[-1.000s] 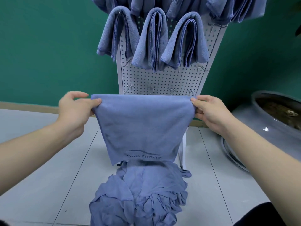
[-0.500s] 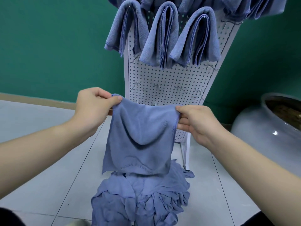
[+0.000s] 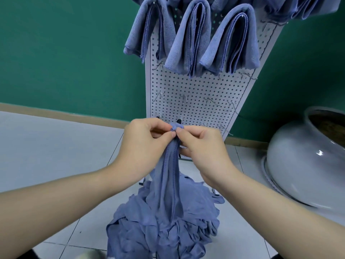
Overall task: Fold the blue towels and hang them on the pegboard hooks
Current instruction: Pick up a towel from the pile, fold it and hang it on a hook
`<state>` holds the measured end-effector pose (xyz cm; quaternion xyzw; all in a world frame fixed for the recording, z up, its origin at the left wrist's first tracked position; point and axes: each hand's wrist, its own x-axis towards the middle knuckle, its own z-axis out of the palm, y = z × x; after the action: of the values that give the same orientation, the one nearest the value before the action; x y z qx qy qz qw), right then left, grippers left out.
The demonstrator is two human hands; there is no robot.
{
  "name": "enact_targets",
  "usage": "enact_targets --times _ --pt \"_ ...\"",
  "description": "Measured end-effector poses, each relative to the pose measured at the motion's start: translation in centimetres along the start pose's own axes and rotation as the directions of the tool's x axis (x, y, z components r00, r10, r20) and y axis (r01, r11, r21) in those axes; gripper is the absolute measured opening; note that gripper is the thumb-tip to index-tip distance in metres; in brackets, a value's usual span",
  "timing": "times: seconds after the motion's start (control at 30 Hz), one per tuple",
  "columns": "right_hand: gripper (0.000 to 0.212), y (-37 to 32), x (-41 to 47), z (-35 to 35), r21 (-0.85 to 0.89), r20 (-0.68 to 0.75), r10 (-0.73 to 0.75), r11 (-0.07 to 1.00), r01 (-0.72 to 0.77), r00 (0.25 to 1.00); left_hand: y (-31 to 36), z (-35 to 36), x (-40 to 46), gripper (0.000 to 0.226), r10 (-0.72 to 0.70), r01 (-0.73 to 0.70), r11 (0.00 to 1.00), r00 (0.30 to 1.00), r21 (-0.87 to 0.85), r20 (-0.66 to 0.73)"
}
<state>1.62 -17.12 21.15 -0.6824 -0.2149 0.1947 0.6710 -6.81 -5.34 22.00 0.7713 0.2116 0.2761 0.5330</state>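
Observation:
A blue towel point(image 3: 169, 176) hangs folded in half lengthwise, its top corners brought together in front of the white pegboard point(image 3: 194, 94). My left hand point(image 3: 143, 143) and my right hand point(image 3: 203, 148) meet at those corners, and both pinch them between thumb and fingers. The towel's lower end reaches the pile of loose blue towels point(image 3: 164, 221) on the floor. Three folded towels point(image 3: 194, 36) hang on hooks in the pegboard's upper part, with more above them at the frame's top edge. Several bare hooks point(image 3: 211, 100) stick out lower down.
A large grey ceramic pot point(image 3: 306, 161) sits on the floor at the right, close to the pegboard stand. A green wall point(image 3: 65, 53) runs behind, with a tan skirting board. The floor is light grey tile point(image 3: 46, 146).
My hands have come together from wide apart, folding the spread towel in half so it hangs as a narrow strip. The view has moved closer to the pegboard.

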Motion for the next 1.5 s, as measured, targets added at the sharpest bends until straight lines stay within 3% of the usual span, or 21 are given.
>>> enact_targets --times 0.23,0.37,0.5,0.63,0.77,0.83,0.93,1.07,1.17,1.3,1.43,1.5 --pt "0.024 0.1 -0.4 0.3 -0.093 0.003 -0.112 0.989 0.112 0.994 -0.2 -0.3 -0.2 0.013 0.003 -0.002 0.985 1.0 -0.175 0.002" --pt "0.021 -0.5 -0.5 0.0 -0.084 -0.01 -0.143 0.986 0.142 0.99 -0.2 -0.2 -0.5 0.023 0.061 -0.038 0.968 0.994 -0.248 0.087" --pt "0.018 -1.0 -0.5 -0.4 -0.016 0.0 -0.118 0.993 0.118 0.993 -0.5 -0.8 0.2 0.023 0.217 -0.213 0.976 0.973 -0.055 0.078" --pt "0.021 -1.4 -0.7 -0.4 -0.065 0.044 -0.143 0.987 0.146 0.989 -0.8 -1.2 1.4 0.016 0.317 -0.32 0.94 0.947 0.121 0.043" --pt "0.013 -1.8 -1.1 -0.8 -0.056 0.136 -0.165 0.983 0.174 0.977 -1.1 -2.1 2.3 0.03 0.27 -0.308 0.946 0.92 0.102 0.283" --pt "0.015 -2.0 -1.2 -0.9 -0.076 0.15 -0.182 0.978 0.195 0.972 -1.3 -2.7 2.8 0.03 0.21 -0.284 0.952 0.878 0.116 0.431" --pt "0.019 -2.1 -1.1 -1.2 -0.146 0.152 -0.201 0.964 0.223 0.968 -1.0 -3.8 3.7 0.052 0.104 -0.243 0.955 0.808 0.167 0.58" --pt "0.021 -1.7 -0.6 -1.8 -0.262 0.119 -0.296 0.911 0.317 0.948 -1.5 -5.1 4.1 0.023 -0.057 -0.279 0.897 0.695 0.342 0.716" --pt "0.021 -1.0 0.1 -2.5 -0.348 0.069 -0.385 0.855 0.384 0.92 -2.2 -5.2 3.9 0.027 -0.087 -0.271 0.884 0.705 0.381 0.704" --pt "0.022 -0.9 1.0 -3.2 -0.373 -0.071 -0.504 0.814 0.445 0.861 -1.3 -4.9 3.8 0.02 0.062 -0.258 0.936 0.789 0.239 0.611" --pt "0.023 -2.2 1.6 -3.7 -0.29 -0.207 -0.549 0.825 0.485 0.81 0.3 -4.2 3.3 0.028 0.233 -0.254 0.967 0.914 0.02 0.331" --pt "0.022 -3.0 1.7 -3.9 -0.266 -0.22 -0.524 0.844 0.466 0.823 0.9 -4.0 3.1 0.031 0.289 -0.275 0.956 0.945 -0.107 0.152"
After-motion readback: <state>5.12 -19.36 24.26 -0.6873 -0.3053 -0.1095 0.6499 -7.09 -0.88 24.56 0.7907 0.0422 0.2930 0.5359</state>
